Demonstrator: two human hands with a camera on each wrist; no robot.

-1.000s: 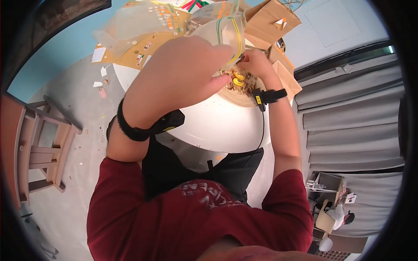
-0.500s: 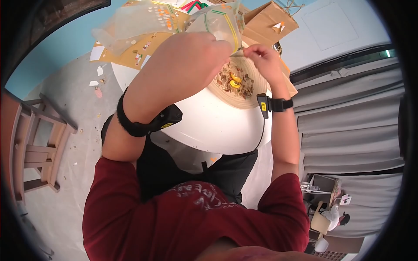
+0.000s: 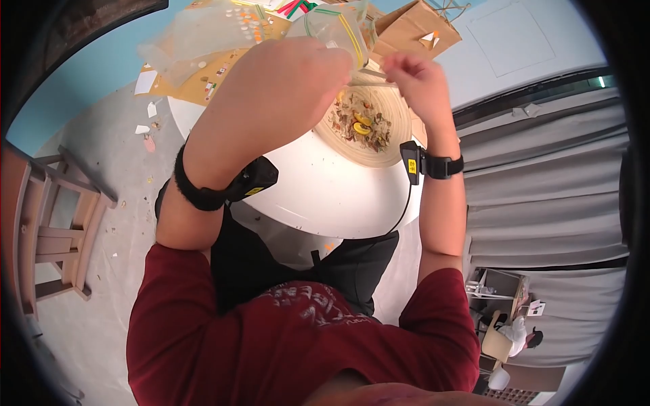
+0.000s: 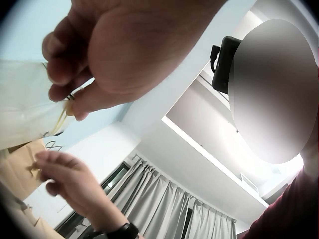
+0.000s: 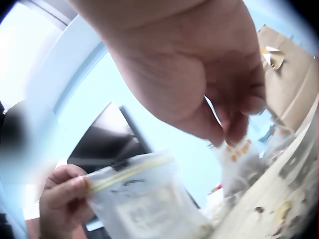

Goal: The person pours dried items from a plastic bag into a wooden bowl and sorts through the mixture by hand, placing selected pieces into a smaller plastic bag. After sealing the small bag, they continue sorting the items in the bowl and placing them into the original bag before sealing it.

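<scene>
My left hand (image 3: 298,88) pinches a clear zip bag (image 5: 144,204) at its yellow seal, fingers curled over the edge. A pale label shows through the plastic in the right wrist view. Raised beyond the far right of a round wooden tray (image 3: 336,150), my right hand (image 3: 423,84) has curled fingers, with the thumb close to the fingertips; no held thing shows there. Brown dried flakes (image 3: 379,139) lie scattered over the tray, with yellow rings (image 3: 362,126) among them. Pale strips (image 3: 372,81) cross the tray's far part between the hands.
The tray stands on a white round table (image 3: 298,186). Behind are a brown paper bag (image 3: 406,30), a large clear plastic bag (image 3: 196,44) and a tan board (image 3: 179,84). A wooden chair (image 3: 61,230) stands left; grey curtains (image 3: 542,183) hang right.
My right hand has drawn away from the bag's edge, outward to the right. The left hand and the bag have shifted slightly up and left, uncovering more of the tray.
</scene>
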